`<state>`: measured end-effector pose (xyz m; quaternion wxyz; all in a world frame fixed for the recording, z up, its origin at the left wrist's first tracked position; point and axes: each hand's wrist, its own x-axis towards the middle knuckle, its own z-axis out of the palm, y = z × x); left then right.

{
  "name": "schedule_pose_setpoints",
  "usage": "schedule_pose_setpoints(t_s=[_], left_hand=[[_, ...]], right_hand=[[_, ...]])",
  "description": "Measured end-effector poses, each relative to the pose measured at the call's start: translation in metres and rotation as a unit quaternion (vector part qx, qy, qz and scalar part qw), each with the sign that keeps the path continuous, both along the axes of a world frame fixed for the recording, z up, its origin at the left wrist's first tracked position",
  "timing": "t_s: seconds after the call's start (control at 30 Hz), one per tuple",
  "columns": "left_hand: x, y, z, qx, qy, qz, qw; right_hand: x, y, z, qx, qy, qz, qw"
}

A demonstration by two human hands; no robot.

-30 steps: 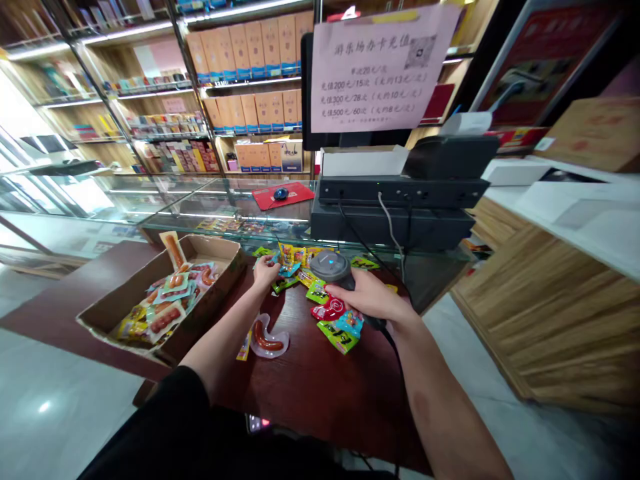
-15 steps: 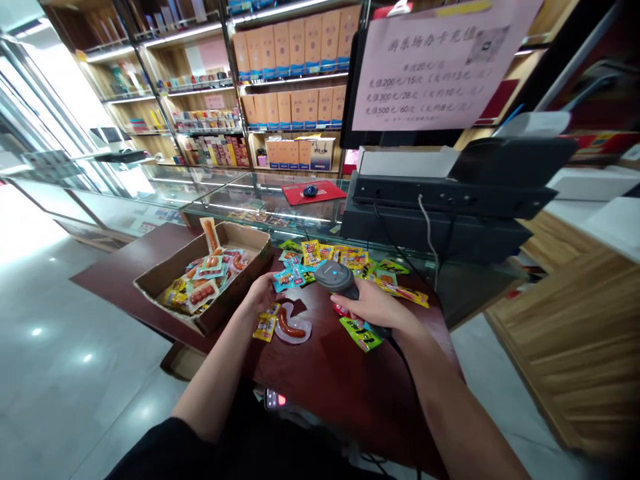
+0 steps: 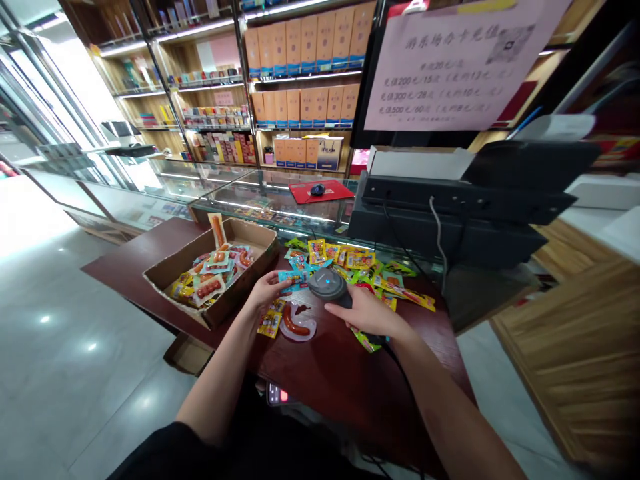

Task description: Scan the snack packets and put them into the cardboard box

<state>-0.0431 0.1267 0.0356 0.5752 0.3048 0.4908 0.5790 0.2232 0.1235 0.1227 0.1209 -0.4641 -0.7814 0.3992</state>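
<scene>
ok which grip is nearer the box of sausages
Left. The left grip is just right of the box of sausages; the right grip is farther right, around the scanner.

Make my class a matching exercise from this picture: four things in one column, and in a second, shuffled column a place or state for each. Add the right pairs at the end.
Column 1
1. Grey scanner
2. Computer mouse
3. Cardboard box on the table
4. Pink notice

Column 2
A. Holds packaged sausages
B. Gripped in the right hand
C. Bears a square code near its upper right corner
D. Rests on a red mat

Right pairs: 1-B, 2-D, 3-A, 4-C
</scene>
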Motion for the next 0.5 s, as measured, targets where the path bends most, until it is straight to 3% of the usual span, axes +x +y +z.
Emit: schedule_pose_setpoints(t_s=[0.1,0.5], left_hand=[[0.0013,0.0011,-0.0015,0.002,-0.009,0.025,1.0],[0.0033,-0.0022,0.0,0.005,0.002,0.017,1.0]], right_hand=[[-0.0001,-0.0007,-0.0001,0.009,-0.005,-0.012,1.0],[0.0014,0.0011,-0.005,0.011,0.008,-0.003,1.0]])
